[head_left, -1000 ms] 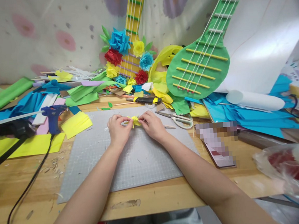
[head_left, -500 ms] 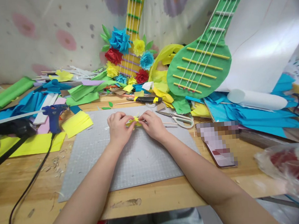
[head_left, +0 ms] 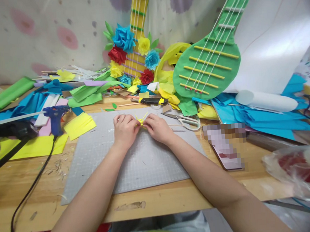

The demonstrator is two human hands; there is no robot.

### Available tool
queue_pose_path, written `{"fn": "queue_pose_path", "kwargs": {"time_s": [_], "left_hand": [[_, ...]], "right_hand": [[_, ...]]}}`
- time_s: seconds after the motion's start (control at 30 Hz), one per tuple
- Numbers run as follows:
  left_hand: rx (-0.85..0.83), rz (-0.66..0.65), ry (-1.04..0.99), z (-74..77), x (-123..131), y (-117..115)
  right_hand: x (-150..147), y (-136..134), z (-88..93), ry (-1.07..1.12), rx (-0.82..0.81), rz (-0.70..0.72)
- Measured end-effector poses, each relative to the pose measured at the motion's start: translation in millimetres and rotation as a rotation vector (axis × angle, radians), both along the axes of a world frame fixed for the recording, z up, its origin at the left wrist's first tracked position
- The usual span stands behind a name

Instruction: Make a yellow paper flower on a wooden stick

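Yellow paper, a small crumpled piece [head_left: 141, 121], sits in the narrow gap between two sets of fingertips, over the far half of the grey cutting mat [head_left: 148, 163]. Left hand [head_left: 126, 131] and right hand [head_left: 157, 128] come at it from opposite sides, almost level, and neither is plainly nearer. Both grips look closed: the left thumb and fingers pinch its left edge, the right ones its right edge, so the piece lies directly across from each hand — straight to the right of the left pinch, straight to the left of the right one. Two thin strips rise from it and spread apart, pointing away from the person. Fingers cover much of the rest, so I cannot tell which way its long axis runs.

Just past the right hand a thin pale stick [head_left: 175, 125] points out to the right, roughly along the line joining the two hands — whether it meets the paper is hidden behind the fingers. Scissors [head_left: 189, 123] lie near it, farther right, and a black-and-yellow cutter [head_left: 154, 101] rests beyond the hands. Off to the left stands a blue glue gun [head_left: 54, 120], well apart from both hands.
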State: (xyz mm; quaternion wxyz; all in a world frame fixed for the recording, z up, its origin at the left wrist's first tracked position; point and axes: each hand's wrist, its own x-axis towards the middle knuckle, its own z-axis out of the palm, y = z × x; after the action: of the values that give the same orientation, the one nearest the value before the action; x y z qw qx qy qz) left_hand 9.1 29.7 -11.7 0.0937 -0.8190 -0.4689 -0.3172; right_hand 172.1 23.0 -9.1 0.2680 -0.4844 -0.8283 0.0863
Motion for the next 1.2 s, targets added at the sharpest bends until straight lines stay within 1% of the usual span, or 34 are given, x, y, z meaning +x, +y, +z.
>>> {"fn": "queue_pose_path", "kwargs": {"time_s": [0.27, 0.5, 0.67, 1.0, 1.2], "left_hand": [[-0.006, -0.033, 0.018, -0.6, -1.4, 1.5], [0.066, -0.032, -0.004, 0.8, -2.9, -0.1], [0.065, -0.029, -0.036, 0.7, -6.4, -0.4], [0.049, -0.016, -0.022, 0.6, -6.5, 1.1], [0.110, -0.003, -0.030, 0.5, -5.1, 0.4]], "right_hand": [[1.2, -1.1, -0.3, -0.017, 0.048, -0.018], [-1.6, -2.5, 3.0, -0.077, 0.034, -0.061], [-0.6, -0.9, 2.5, -0.079, 0.043, -0.078], [-1.6, -2.6, 1.3, -0.107, 0.019, -0.042], [-1.5, -2.4, 1.1, -0.095, 0.027, -0.016]]}}
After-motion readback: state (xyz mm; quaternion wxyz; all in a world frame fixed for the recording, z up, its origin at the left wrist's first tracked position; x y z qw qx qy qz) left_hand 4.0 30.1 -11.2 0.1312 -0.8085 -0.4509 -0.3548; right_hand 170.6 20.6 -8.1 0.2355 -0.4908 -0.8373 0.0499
